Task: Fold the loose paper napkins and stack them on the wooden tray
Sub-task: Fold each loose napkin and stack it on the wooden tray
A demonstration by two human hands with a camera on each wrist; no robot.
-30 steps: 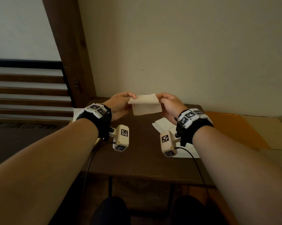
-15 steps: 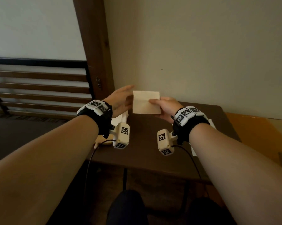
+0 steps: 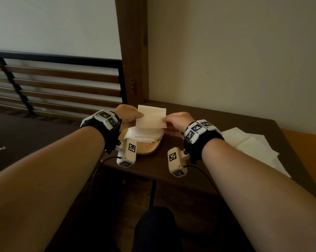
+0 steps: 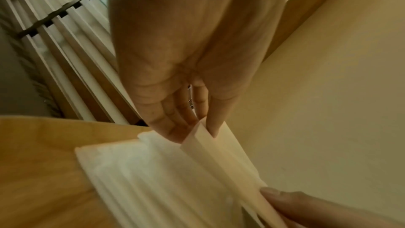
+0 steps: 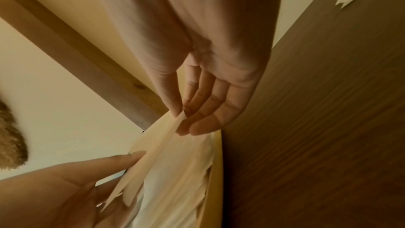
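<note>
A folded cream paper napkin [image 3: 151,117] hangs in the air just above the stack of folded napkins [image 3: 144,135] on the wooden tray [image 3: 147,150]. My left hand [image 3: 127,115] pinches its left edge between thumb and fingers [image 4: 209,124]. My right hand [image 3: 177,120] pinches its right edge [image 5: 180,115]. In the wrist views the folded napkin [image 4: 221,152] [image 5: 153,145] shows edge-on over the white stack [image 4: 153,179] [image 5: 175,179]. Several loose unfolded napkins [image 3: 251,144] lie on the dark table [image 3: 199,164] at the right.
The table stands against a beige wall, with a wooden door post [image 3: 133,51] at its back left corner. An orange surface [image 3: 304,150] adjoins the table's right edge. A slatted railing [image 3: 59,84] runs at the left. My knee [image 3: 155,228] is below the table's front edge.
Both hands carried the folded napkin left, over the tray's stack. The left hand, open beside it half a second ago, now pinches its left edge again.
</note>
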